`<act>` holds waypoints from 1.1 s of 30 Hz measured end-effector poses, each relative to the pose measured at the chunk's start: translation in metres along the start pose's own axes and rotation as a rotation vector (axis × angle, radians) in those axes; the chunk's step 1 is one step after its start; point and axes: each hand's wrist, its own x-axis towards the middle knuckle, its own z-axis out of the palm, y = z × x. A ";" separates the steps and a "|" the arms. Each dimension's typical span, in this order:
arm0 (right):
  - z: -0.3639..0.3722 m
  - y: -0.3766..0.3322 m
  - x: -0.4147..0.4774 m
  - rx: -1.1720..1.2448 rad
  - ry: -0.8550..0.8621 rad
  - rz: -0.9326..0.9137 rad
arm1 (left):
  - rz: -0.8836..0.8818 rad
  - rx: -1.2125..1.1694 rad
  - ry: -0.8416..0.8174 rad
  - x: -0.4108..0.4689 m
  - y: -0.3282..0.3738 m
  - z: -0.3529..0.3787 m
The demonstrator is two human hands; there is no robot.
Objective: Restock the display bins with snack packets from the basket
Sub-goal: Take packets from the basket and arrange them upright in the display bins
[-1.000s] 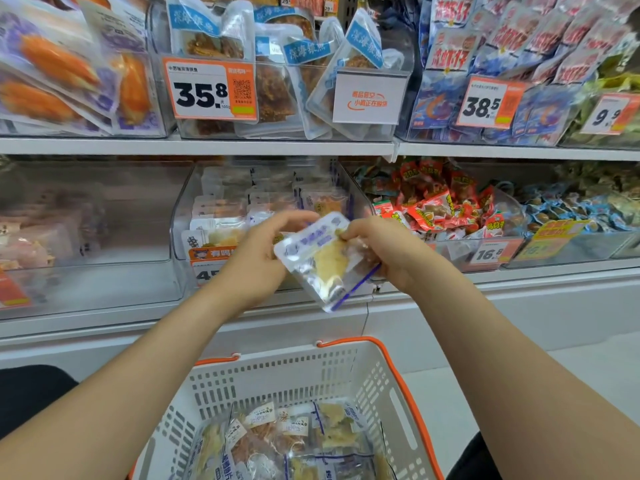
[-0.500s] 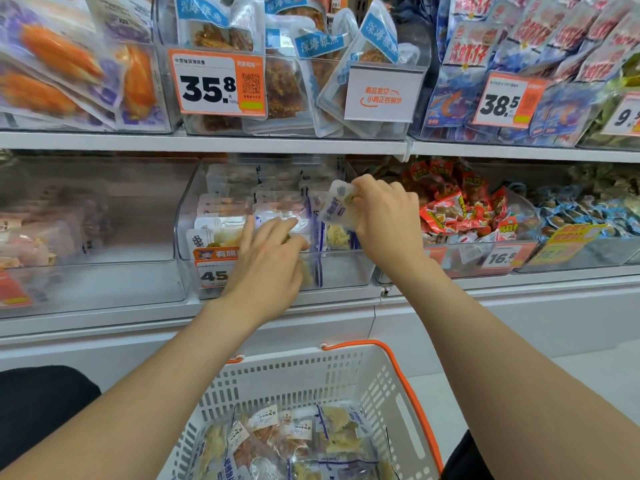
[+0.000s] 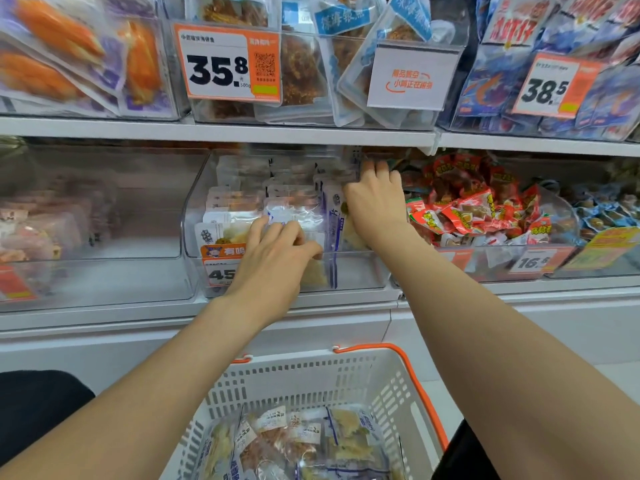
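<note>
both arms reach up from the bottom of the frame into the clear display bin [image 3: 360, 271] at the centre of the lower shelf [image 3: 104, 320]. the left hand [image 3: 273, 258] lies on the front row of snack packets [image 3: 239, 202] in that bin, its fingers loosely bent over their tops and its thumb out to the right; they are spread and clasp nothing. it hides part of the orange price tag [image 3: 220, 268] on the bin's front wall. the right hand [image 3: 375, 202] is deeper in, along the bin's right side, with its fingers stretched toward the back row. an upright packet [image 3: 334, 216] with a blue edge stands against its palm side, between the two hands. the thumb is hidden, so i cannot tell whether this hand pinches the packet or only touches it.

the white basket [image 3: 311, 379] with an orange handle [image 3: 420, 386] sits at the bottom centre, below the bin, and more see-through packets [image 3: 311, 441] lie in it.

right of the centre bin, another bin holds red wrapped snacks [image 3: 485, 209] behind a 16.8 tag [image 3: 531, 261]. left of it stands a clear bin [image 3: 104, 220] with blurred pinkish packs at the frame's left edge. along the top of the frame, the upper shelf [image 3: 207, 129] carries bins with a 35.8 tag [image 3: 228, 62], a white sign [image 3: 412, 76] and a 38.5 tag [image 3: 554, 86].
</note>
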 end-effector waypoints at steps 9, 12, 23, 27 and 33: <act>0.024 -0.008 0.003 0.437 -0.296 -0.026 | 0.002 -0.003 -0.012 -0.001 -0.002 0.001; 0.022 -0.005 0.003 0.533 -0.476 -0.019 | 0.005 0.003 -0.016 -0.001 -0.001 0.002; -0.021 0.011 -0.051 0.580 -0.082 0.031 | 0.195 -0.070 0.390 -0.024 0.027 0.014; -0.049 0.004 -0.078 0.520 0.016 -0.015 | 0.328 -0.155 0.092 -0.038 0.029 0.055; -0.040 -0.016 -0.138 0.340 -0.445 -0.211 | 0.315 -0.188 -0.588 -0.070 0.065 0.101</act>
